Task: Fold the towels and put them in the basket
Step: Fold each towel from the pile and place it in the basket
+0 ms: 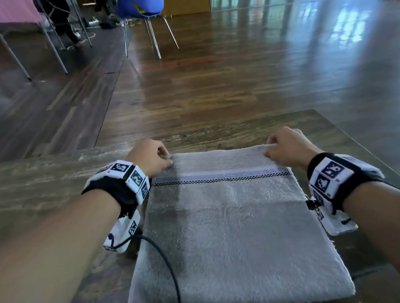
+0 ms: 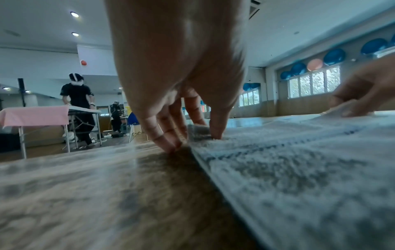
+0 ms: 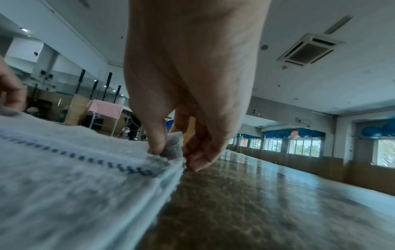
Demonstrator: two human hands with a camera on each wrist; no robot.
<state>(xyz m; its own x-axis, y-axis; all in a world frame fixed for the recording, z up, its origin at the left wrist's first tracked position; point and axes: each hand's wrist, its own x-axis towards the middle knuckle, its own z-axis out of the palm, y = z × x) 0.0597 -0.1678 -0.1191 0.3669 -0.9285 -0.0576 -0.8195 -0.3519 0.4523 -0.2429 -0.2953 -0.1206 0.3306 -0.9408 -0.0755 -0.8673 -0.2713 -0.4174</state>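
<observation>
Fluffy grey terry towel (image 1: 232, 224), folded to a rectangle with 1 blue stripe and a dark checked line, lies flat on the wood-grain table (image 1: 42, 176). At its far edge, the left hand (image 1: 151, 158) pinches the left corner and the right hand (image 1: 288, 147) pinches the right corner.

floor: we're seeing glossy dark wood floor (image 1: 224, 78) | furniture: blue chair (image 1: 140, 1), pink-covered table (image 2: 35, 116) sitting far left | windows (image 2: 314, 82) running along right wall | ceiling lights (image 2: 74, 14) glowing
</observation>
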